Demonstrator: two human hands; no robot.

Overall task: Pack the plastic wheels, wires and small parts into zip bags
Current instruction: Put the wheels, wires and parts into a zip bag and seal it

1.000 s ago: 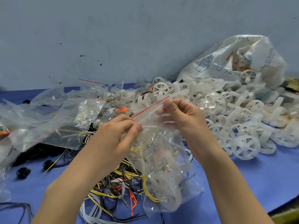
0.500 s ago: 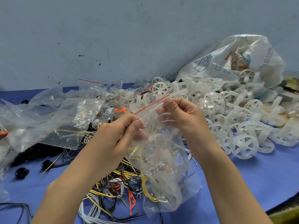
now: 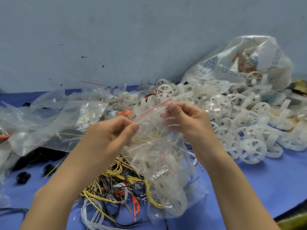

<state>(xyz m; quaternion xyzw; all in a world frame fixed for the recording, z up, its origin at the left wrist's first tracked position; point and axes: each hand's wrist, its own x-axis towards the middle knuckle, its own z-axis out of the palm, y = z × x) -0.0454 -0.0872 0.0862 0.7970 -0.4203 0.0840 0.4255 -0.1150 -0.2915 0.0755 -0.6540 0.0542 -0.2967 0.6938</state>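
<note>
Wire pile [image 3: 113,185]: nearest, at 6 o'clock of the hands; yellow, black, white and orange strands tangled on the blue table [image 3: 265,183], partly under the bag.
Small black parts [image 3: 23,176]: loose on the table at 8 o'clock, well apart from the hands.
Zip bag [image 3: 164,165]: held up between both hands, body hanging toward 6 o'clock over the wires; wheels, yellow wire and small bits visible inside.
Left hand [image 3: 106,138]: the nearer one; thumb and forefinger pinching the bag's top edge at its 8 o'clock end.
Right hand [image 3: 186,120]: slightly farther; fingertips pinching the same edge at its 2 o'clock end.
Red zip strip [image 3: 155,107]: long axis 8 o'clock to 2 o'clock, stretched between the two pinches; sealed or not, cannot tell.
Coming move (judgement): a pinch run along that axis, probably from one end to the other.
Spare bags [image 3: 49,123]: crumpled heap at 9 to 10 o'clock.
Loose wheels [image 3: 249,130]: white heap at 1 to 3 o'clock, just beyond the right hand.
Sack [image 3: 240,63]: farthest, at 1 o'clock, against the wall, wheels spilling from it.
</note>
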